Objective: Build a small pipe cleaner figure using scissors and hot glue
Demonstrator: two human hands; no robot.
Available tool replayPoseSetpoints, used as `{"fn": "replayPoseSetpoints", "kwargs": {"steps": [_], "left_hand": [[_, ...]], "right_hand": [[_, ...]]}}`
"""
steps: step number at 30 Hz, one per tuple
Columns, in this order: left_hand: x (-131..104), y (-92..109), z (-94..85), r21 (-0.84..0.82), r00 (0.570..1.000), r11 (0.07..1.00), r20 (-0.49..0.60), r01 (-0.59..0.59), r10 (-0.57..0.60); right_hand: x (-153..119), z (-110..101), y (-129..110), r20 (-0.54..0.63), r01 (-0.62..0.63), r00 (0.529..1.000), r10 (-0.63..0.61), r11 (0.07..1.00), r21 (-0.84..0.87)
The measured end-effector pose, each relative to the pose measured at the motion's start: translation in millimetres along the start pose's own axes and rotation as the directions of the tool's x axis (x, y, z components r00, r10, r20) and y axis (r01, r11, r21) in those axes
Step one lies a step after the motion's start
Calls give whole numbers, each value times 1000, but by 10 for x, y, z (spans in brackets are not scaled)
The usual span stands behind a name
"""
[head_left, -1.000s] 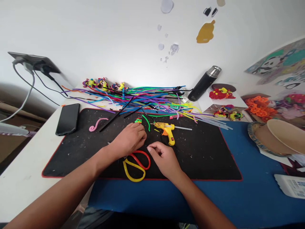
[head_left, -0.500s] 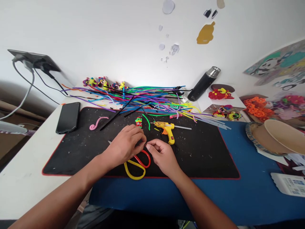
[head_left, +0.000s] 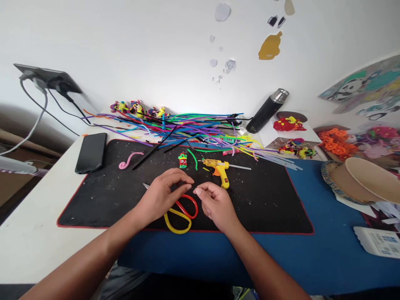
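My left hand (head_left: 167, 192) hovers over the black mat (head_left: 103, 200), its thumb and fingertips slightly apart with nothing visible between them. Close beside it, my right hand (head_left: 215, 206) is closed in a pinch; what it holds, if anything, is too small and dark to name. Under my left hand lie scissors (head_left: 178, 230) with one yellow and one red handle loop, the blade tip showing at the left. Beyond my hands stands a small red and green pipe-cleaner figure (head_left: 183, 161). A short green pipe cleaner (head_left: 193, 159) and a yellow glue gun (head_left: 221, 170) lie to its right.
A heap of coloured pipe cleaners (head_left: 187, 127) spreads along the wall. A curled pink piece (head_left: 126, 161) and a phone (head_left: 91, 153) lie left. A black flask (head_left: 267, 111) leans at the back right, near a white box (head_left: 275, 135) and a bowl (head_left: 375, 179).
My left hand's fingertips have parted and drawn slightly away from the small figure, which now shows fully. My right hand keeps its pinch. The view has shifted slightly.
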State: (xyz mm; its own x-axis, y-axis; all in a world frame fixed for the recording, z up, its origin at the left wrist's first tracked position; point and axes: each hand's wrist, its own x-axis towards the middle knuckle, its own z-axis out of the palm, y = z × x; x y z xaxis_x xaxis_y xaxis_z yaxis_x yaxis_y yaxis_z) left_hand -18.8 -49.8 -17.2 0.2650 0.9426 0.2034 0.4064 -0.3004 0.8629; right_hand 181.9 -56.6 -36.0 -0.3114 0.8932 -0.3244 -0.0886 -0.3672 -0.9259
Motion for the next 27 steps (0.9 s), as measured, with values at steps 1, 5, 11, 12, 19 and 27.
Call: {"fn": "replayPoseSetpoints", "kwargs": {"steps": [1, 5, 11, 12, 19, 27], "left_hand": [[-9, 14, 12, -65, 999, 997, 21, 43, -41], [-26, 58, 49, -262, 977, 943, 110, 205, -182], [-42, 45, 63, -462, 939, 820, 220, 338, -263], [-43, 47, 64, -477, 938, 810, 230, 340, -259], [-26, 115, 56, -513, 931, 784, 285, 349, -227], [-42, 125, 95, -428, 928, 836, 295, 343, -229]], "right_hand": [[-8, 1, -10, 24, -26, 999, 25, 999, 40], [-53, 11, -32, 84, -85, 994, 72, 983, 164], [-119, -1, -50, 163, -156, 980, 118, 956, 247], [-127, -5, -48, 172, -165, 977, 123, 953, 254], [-171, -19, -40, 210, -176, 970, 124, 952, 251], [-193, -49, -6, 199, -147, 974, 109, 972, 184]]}}
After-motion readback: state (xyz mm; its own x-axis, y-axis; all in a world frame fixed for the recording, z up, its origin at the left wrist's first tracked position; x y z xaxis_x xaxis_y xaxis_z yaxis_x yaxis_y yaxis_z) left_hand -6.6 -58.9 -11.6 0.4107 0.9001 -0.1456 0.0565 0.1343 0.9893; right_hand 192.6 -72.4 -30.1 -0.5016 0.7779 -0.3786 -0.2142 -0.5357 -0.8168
